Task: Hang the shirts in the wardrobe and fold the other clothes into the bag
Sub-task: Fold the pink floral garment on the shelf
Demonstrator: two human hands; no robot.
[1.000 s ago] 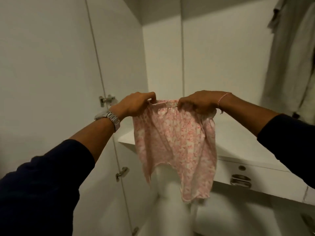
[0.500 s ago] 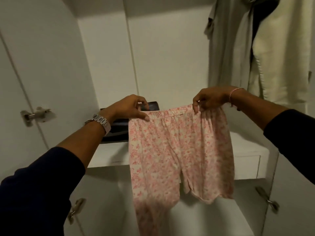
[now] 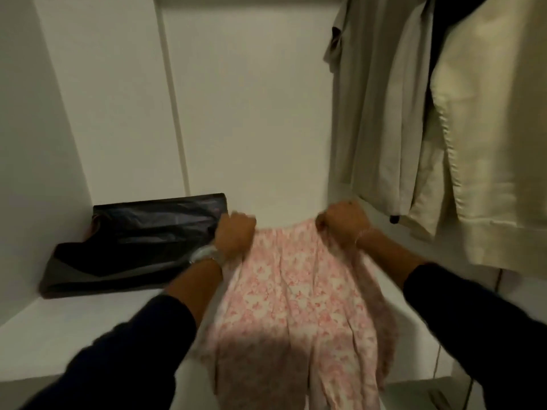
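Both hands, left hand (image 3: 235, 232) and right hand (image 3: 343, 221), pinch the waistband of the pink floral cotton trousers (image 3: 296, 306), spread on the white wardrobe shelf (image 3: 88, 321). The legs overhang the near edge and could drag the trousers off. The black plastic bag (image 3: 142, 241) crowds the left; hanging pale garments (image 3: 444, 128) the right.

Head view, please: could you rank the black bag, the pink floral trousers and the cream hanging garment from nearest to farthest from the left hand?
1. Pink floral trousers: held at the waistband by the left hand.
2. Black bag: on the shelf, just left of that hand.
3. Cream hanging garment: far right, beyond the right hand.
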